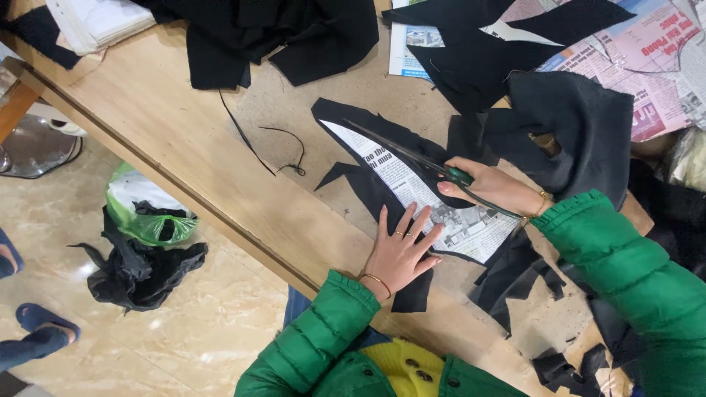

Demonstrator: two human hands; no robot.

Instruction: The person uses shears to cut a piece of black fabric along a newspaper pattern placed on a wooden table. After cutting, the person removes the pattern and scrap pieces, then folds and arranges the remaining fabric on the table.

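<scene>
Scissors in right hand, fingers curled through handles, cut black fabric round newspaper pattern at table centre. Left hand, fingers spread, pinned it at 6 o'clock. Next likely needed: blades advancing toward 10 o'clock.

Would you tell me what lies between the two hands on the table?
In the head view, a newspaper pattern on black fabric lies between the left hand and right hand, which holds scissors.

On the floor to your left lies a crumpled green plastic bag, white inside, with dark cloth spilling from its mouth. Printed newspaper sheets in pink, blue and white cover the table's far right corner, partly under black cloth.
</scene>
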